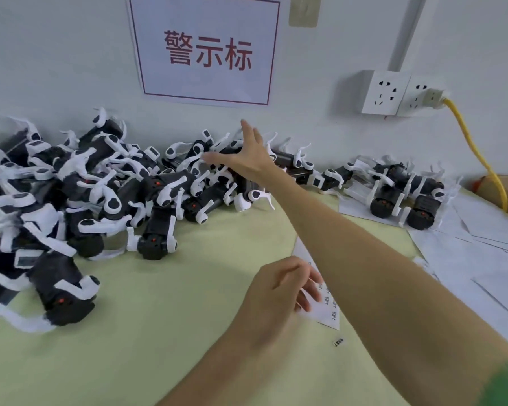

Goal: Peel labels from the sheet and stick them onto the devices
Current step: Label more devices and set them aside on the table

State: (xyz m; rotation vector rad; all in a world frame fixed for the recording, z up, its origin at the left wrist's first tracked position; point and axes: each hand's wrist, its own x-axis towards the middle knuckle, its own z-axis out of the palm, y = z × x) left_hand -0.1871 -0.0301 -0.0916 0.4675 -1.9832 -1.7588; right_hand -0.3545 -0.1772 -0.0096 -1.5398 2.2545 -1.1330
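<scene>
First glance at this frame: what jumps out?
A heap of black-and-white plastic devices fills the left side along the wall, below a white paper sign with red characters. The right hand reaches over the heap with fingers spread. The left hand rests on the white label sheet nearer the camera.

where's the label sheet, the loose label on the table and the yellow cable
label sheet [332, 313], head view, on its printed lower part
loose label [338, 342], head view, on its middle
yellow cable [467, 133], head view, on its upper run just below the wall socket
</scene>
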